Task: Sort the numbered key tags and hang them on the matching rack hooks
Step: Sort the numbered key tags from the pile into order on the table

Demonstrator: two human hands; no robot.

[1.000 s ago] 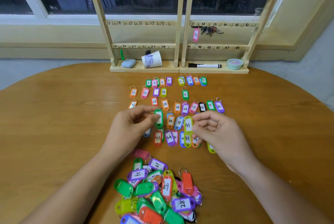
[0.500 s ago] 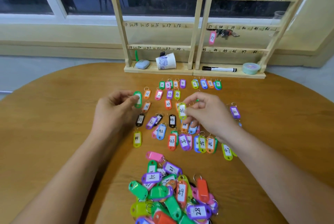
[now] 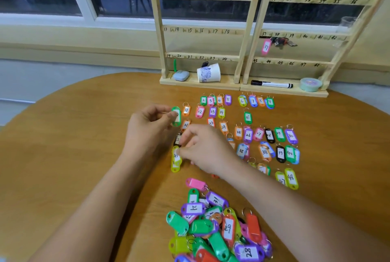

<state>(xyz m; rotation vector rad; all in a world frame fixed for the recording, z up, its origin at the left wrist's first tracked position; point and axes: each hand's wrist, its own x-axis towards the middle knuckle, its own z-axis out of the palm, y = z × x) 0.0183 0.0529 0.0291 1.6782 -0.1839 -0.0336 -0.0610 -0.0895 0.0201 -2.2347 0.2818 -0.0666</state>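
Note:
Numbered key tags lie in rows (image 3: 248, 135) on the round wooden table (image 3: 63, 156), in front of the wooden hook rack (image 3: 249, 29). My left hand (image 3: 147, 128) pinches a green tag (image 3: 176, 116) at the left end of the second row, beside tag 11. My right hand (image 3: 206, 149) reaches across to the left and pinches a yellow-green tag 41 (image 3: 176, 159), which lies over another yellow tag at the left end of a lower row. A loose heap of unsorted tags (image 3: 215, 225) sits near me. A pink tag 37 (image 3: 266, 47) hangs on the rack.
The rack's base shelf holds a blue-grey case (image 3: 181, 75), a tipped paper cup (image 3: 209, 72), a black marker (image 3: 271, 84) and a roll of tape (image 3: 310, 84). A bunch of keys (image 3: 281, 42) hangs by hook 38. Windows stand behind the rack.
My right hand carried the yellow-green tag 41 down and left to the start of a lower row. My left hand kept the green tag near tag 11. The camera moved closer.

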